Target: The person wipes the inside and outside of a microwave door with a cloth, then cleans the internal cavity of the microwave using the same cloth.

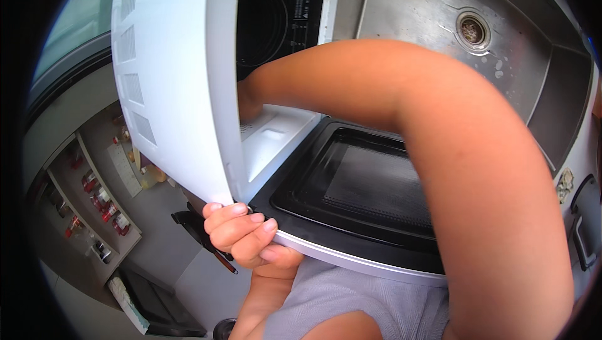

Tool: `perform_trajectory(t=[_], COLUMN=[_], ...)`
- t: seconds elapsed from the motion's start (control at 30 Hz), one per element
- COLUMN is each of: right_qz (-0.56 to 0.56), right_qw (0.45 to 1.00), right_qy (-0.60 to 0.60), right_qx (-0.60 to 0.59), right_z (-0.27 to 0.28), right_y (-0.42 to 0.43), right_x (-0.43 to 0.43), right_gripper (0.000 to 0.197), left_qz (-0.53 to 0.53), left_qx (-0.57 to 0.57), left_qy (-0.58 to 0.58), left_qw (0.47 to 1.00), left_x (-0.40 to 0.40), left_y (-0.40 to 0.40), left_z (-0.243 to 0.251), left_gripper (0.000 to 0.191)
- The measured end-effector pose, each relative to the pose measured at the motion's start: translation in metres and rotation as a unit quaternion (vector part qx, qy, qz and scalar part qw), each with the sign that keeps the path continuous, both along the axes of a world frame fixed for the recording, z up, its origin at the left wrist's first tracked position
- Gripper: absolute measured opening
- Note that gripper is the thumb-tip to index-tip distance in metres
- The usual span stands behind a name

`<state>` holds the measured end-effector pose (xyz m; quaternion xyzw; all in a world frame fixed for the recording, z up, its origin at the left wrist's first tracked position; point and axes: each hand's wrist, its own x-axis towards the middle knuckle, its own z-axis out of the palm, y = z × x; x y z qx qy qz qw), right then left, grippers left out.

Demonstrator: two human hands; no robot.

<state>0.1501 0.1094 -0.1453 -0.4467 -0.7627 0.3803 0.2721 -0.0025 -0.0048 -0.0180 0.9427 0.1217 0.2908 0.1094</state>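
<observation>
A white microwave oven point(178, 72) with slotted vents stands before me, its black-framed door point(376, 185) swung out against my body. My left hand point(249, 234) has its fingers curled over the door's edge, by the corner beside the oven's housing. From the right my other arm reaches across above the door. My right hand point(250, 100) is inside the white oven cavity point(277, 140), largely hidden behind the housing. Its fingers and anything in them are out of sight. Above the arm, a black panel point(282, 15) carries a ring shape and printed marks.
Beyond my right arm lies a stainless steel sink point(414, 15) with a drain point(472, 30) holding debris. Low on the left, shelves point(106, 199) bear several red-lidded jars. A dark pan point(197, 227) with a brown handle is under my left hand's side.
</observation>
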Motion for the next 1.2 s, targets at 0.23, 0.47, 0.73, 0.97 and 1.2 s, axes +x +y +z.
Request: perform_trajectory(t=[0.23, 0.47, 0.73, 0.97, 1.2], right_qz=[0.083, 0.044, 0.038, 0.113, -0.112], right_qw=[0.987, 0.986, 0.998, 0.989, 0.992], right_qy=[-0.124, -0.043, -0.012, -0.094, 0.002], right_qx=[-0.065, -0.152, -0.043, -0.027, -0.065], right_z=[0.003, 0.001, -0.014, -0.016, -0.044], right_y=[-0.044, -0.022, 0.027, -0.084, -0.004], right_x=[0.029, 0.017, 0.007, 0.045, 0.01], right_gripper=[0.032, 0.032, 0.034, 0.042, 0.029], left_qz=[-0.005, -0.019, -0.033, -0.048, -0.049], left_qx=[-0.003, -0.003, 0.006, 0.038, 0.027], left_qy=[0.04, -0.018, 0.047, 0.001, 0.019], left_qw=[0.999, 1.0, 0.998, 0.998, 0.998], left_x=[-0.007, -0.012, -0.008, -0.008, -0.002], left_y=[0.008, 0.013, 0.007, 0.012, 0.006], left_z=[0.003, -0.001, 0.009, -0.003, 0.0], left_gripper=[0.005, 0.005, 0.006, 0.011, 0.011])
